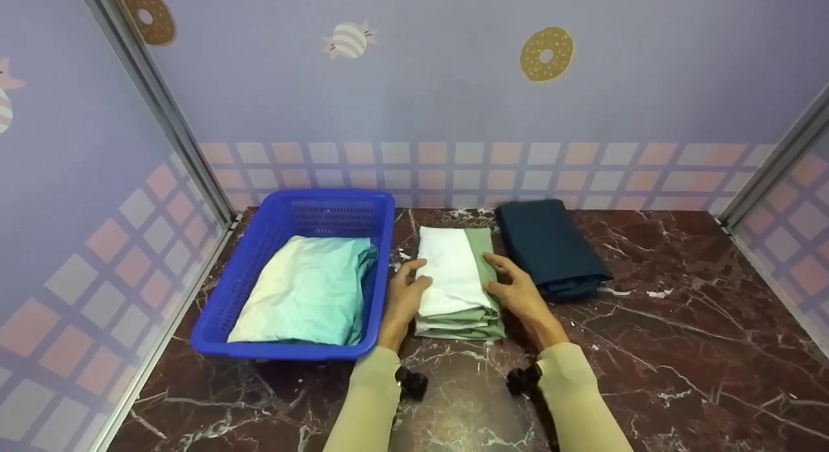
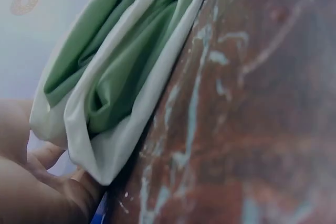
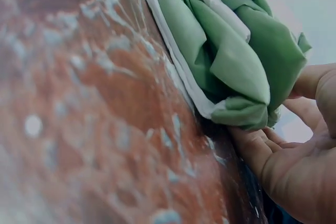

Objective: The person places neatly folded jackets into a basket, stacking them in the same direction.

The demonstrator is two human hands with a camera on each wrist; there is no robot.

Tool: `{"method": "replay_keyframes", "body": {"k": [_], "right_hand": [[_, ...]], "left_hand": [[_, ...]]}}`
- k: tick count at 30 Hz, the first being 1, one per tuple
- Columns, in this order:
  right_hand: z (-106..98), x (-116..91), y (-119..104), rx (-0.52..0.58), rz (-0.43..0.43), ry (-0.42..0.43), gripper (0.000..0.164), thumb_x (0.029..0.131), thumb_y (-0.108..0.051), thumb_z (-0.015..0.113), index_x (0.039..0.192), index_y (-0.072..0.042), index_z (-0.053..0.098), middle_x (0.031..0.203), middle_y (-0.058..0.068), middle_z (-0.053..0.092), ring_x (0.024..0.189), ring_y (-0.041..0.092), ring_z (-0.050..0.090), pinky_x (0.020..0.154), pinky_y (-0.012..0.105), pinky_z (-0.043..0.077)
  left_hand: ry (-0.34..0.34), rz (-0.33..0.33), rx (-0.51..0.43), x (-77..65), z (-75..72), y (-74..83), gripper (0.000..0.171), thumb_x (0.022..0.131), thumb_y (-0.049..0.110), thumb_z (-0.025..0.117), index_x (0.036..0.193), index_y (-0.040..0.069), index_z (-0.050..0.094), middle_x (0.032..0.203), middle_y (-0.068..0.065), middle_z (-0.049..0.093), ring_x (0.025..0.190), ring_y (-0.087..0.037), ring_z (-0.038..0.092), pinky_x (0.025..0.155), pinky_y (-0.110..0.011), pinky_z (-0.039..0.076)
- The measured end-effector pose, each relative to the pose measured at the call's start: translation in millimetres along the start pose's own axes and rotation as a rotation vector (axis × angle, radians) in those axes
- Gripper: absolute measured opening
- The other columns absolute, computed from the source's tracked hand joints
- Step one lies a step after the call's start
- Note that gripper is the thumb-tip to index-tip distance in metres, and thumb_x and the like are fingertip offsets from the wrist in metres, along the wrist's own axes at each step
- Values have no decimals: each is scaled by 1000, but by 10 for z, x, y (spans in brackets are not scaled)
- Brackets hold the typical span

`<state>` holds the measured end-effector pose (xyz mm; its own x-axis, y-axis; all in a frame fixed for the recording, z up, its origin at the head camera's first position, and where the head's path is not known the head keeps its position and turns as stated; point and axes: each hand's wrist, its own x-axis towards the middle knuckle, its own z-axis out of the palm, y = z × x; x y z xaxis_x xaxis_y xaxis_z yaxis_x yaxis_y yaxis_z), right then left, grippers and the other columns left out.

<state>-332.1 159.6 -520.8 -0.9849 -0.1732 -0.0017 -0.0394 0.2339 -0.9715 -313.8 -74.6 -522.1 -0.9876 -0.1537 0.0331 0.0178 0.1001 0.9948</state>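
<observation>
A folded white and green cloth bundle (image 1: pixel 448 271) lies on the dark red marbled tabletop, its layered folds facing me. My left hand (image 1: pixel 405 296) is at the bundle's left side, with thumb and fingertips at the edge. On the opposite side, my right hand (image 1: pixel 521 295) touches the green strip with its thumb and fingers spread apart. In the left wrist view, the fingers (image 2: pixel 79 195) lie along the outer side of the white and green folds (image 2: pixel 126 77). The right wrist view shows the fingers (image 3: pixel 257 148) low beside the green folds (image 3: pixel 226 61).
Left of the bundle stands a blue plastic basket (image 1: pixel 386 245) with a pale mint and cream folded cloth (image 1: pixel 304 290) inside. A dark navy folded cloth (image 1: pixel 549 245) lies at the right, close to my right hand. Patterned wall panels (image 1: pixel 453 102) enclose the back and sides.
</observation>
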Motion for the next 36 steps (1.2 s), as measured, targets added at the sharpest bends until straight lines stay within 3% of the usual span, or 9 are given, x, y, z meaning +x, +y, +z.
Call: {"method": "replay_keyframes", "body": {"k": [2, 4, 10, 13, 17, 23, 27, 36], "right_hand": [[-7, -5, -8, -22, 8, -1, 59, 101, -7, 64, 158, -12, 52, 155, 29, 42, 123, 38, 53, 77, 38, 52], [-10, -11, -27, -47, 9, -5, 58, 102, -11, 65, 158, -12, 52, 158, 29, 41, 135, 41, 47, 85, 45, 51], [-8, -27, -85, -70, -20, 14, 58, 100, -12, 70, 156, -7, 53, 158, 29, 42, 147, 43, 36, 111, 60, 37], [0, -96, -225, -83, -34, 15, 58, 100, -6, 67, 155, 0, 51, 155, 32, 43, 143, 46, 40, 110, 60, 37], [-6, -98, -255, -100, -61, 7, 57, 99, -4, 67, 154, -1, 53, 152, 30, 48, 136, 42, 48, 107, 53, 42], [-65, -40, -195, -77, -109, 1, 58, 98, -2, 66, 155, -5, 53, 159, 22, 46, 148, 36, 40, 114, 52, 37], [-100, -44, -243, -63, -139, 12, 58, 97, 1, 65, 154, -3, 53, 159, 21, 47, 147, 35, 42, 114, 50, 37], [-184, -115, -367, -73, -146, 28, 60, 98, 0, 65, 156, -3, 51, 156, 24, 49, 137, 36, 49, 109, 49, 40]], "left_hand": [[-16, 1, -11, -15, -4, 2, 47, 95, 5, 63, 142, 2, 64, 88, -9, 61, 72, -18, 49, 65, -30, 41], [-26, 5, -31, -26, -2, 7, 50, 94, 3, 62, 145, 2, 62, 83, -6, 60, 67, -15, 47, 61, -28, 39], [-20, 29, -57, -30, 33, 36, 55, 90, 1, 62, 145, 1, 61, 84, -6, 61, 70, -16, 50, 65, -28, 40], [-14, 30, -68, -36, 55, 50, 56, 87, 0, 62, 143, 0, 61, 84, -7, 60, 71, -16, 49, 66, -28, 41], [20, 34, -78, -58, 96, 80, 55, 86, -1, 62, 141, 1, 63, 93, -9, 61, 80, -19, 52, 71, -30, 44], [41, 64, -78, -77, 143, 147, 56, 85, -3, 63, 140, 3, 65, 123, -18, 66, 107, -27, 58, 92, -38, 50], [44, 98, -61, -98, 166, 199, 55, 85, -3, 63, 140, 4, 65, 143, -19, 61, 129, -31, 53, 108, -45, 44], [37, 133, -34, -167, 187, 355, 56, 86, -1, 63, 141, 8, 66, 146, -16, 61, 135, -29, 52, 110, -46, 43]]}}
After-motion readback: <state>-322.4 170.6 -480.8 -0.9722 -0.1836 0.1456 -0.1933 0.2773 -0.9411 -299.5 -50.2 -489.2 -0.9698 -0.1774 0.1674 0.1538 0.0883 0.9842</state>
